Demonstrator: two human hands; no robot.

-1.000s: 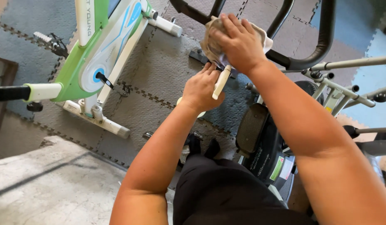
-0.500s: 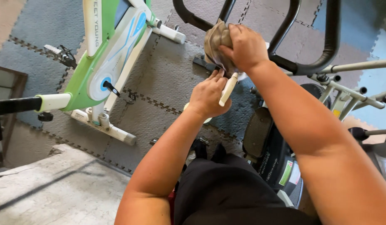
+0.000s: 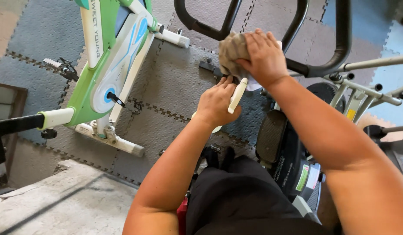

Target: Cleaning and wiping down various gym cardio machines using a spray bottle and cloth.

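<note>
Crumpled cloth (image 3: 231, 51) gripped by right hand (image 3: 265, 56) against black handlebar (image 3: 327, 65); white spray bottle (image 3: 236, 96) clasped by left hand (image 3: 216, 102). Wiping judged midway.

- I see the floor covered in grey and blue foam mats (image 3: 166, 87), interlocked at toothed seams.
- A green-white bike (image 3: 105, 74) stands on the mats, left.
- A black machine (image 3: 292, 165) stands on them, right.
- A concrete slab (image 3: 58, 204) is at lower left.

Both hands raised ahead: left hand (image 3: 217, 103) fisted, right hand (image 3: 265, 56) clenched above it
</note>
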